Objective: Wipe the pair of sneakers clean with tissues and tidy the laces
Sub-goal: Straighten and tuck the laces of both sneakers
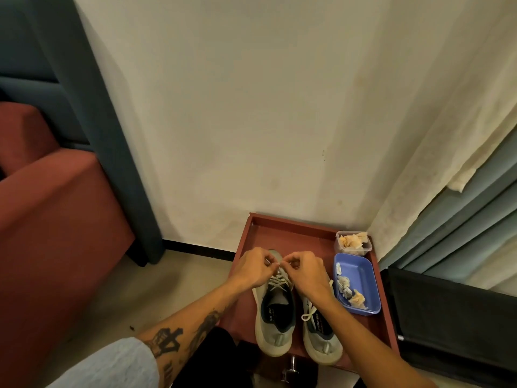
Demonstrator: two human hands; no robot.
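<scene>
Two grey sneakers stand side by side, heels toward me, on a dark red tray (282, 229). Over the toe end of the left sneaker (275, 317), my left hand (253, 267) and my right hand (303, 271) each pinch a strand of its pale lace (278, 281), fingertips almost meeting above the eyelets. The right sneaker (321, 340) lies partly under my right forearm, and a tied loop of its lace shows near the tongue. A blue tub (363, 275) on the tray's right side holds several crumpled used tissues.
A small clear container (353, 243) of tissues stands at the tray's far right corner. A red sofa (56, 219) fills the left, a wall lies straight ahead, curtains (461, 219) hang on the right and a black box (447, 317) stands beside the tray.
</scene>
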